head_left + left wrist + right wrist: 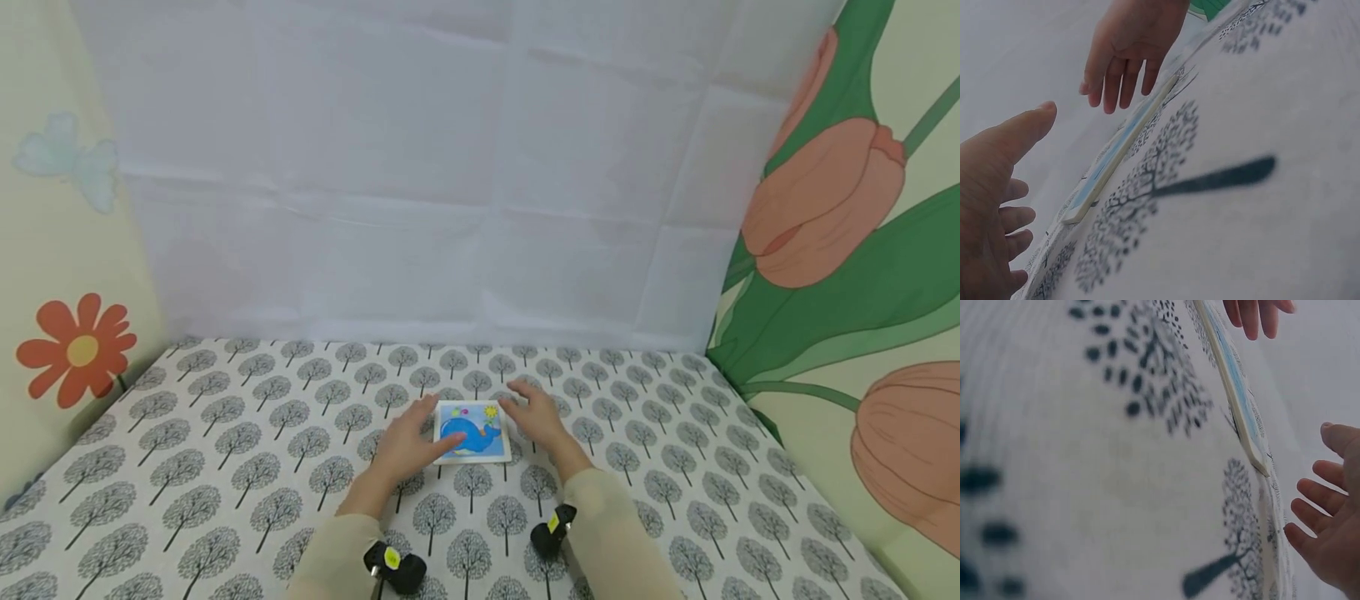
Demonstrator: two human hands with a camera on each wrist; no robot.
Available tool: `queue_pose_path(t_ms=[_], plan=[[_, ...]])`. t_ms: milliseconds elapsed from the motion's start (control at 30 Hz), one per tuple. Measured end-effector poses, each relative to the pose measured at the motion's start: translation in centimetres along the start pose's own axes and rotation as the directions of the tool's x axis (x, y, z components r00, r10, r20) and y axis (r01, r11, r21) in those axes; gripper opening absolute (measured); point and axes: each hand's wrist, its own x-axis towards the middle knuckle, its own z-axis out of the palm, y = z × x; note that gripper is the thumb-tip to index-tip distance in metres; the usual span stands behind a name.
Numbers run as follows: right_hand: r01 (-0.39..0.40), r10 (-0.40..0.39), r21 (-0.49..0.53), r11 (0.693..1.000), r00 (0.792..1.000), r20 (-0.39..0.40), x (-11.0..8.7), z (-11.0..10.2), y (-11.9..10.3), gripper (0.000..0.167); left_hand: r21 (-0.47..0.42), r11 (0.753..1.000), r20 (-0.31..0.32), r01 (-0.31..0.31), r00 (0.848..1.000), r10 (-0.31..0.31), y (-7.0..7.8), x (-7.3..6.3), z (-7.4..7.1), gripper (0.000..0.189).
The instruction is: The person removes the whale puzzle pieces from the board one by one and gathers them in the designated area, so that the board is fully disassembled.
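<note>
A flat, square picture puzzle board (472, 433) with a white edge lies on the patterned cloth. It shows a blue whale, a yellow sun and a light blue ground. My left hand (407, 440) hovers at its left side, thumb stretched over the whale in the head view. Off the board's right edge is my right hand (536, 415), fingers loosely bent and holding nothing. In the left wrist view the board (1116, 153) appears edge-on as a thin slab between both hands. The right wrist view shows the board (1235, 394) lying flat, with the right hand (1335, 519) apart from it.
A white cloth printed with grey trees (225, 467) covers the table. Behind it hangs a creased white sheet (405, 167). Painted walls stand on both sides, with a red flower (81, 350) at left and tulips (832, 200) at right. Small black devices (395, 568) sit at the wrists.
</note>
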Motion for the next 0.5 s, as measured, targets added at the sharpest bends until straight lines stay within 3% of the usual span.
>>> queue_pose_path(t_ms=[233, 400, 500], plan=[[-0.011, 0.012, 0.072, 0.997, 1.000, -0.011, 0.2, 0.6, 0.6, 0.039, 0.024, 0.997, 0.005, -0.077, 0.997, 0.077, 0.4, 0.4, 0.5, 0.079], [0.048, -0.048, 0.105, 0.993, 0.999, 0.002, 0.3, 1.1, 1.2, 0.040, 0.066, 0.994, 0.010, -0.091, 0.996, 0.090, 0.5, 0.8, 1.1, 0.076], [0.016, -0.018, 0.135, 0.991, 1.000, 0.010, 0.2, 1.4, 1.4, 0.039, 0.084, 0.992, 0.021, -0.090, 0.996, 0.089, 0.4, 0.9, 1.4, 0.076]])
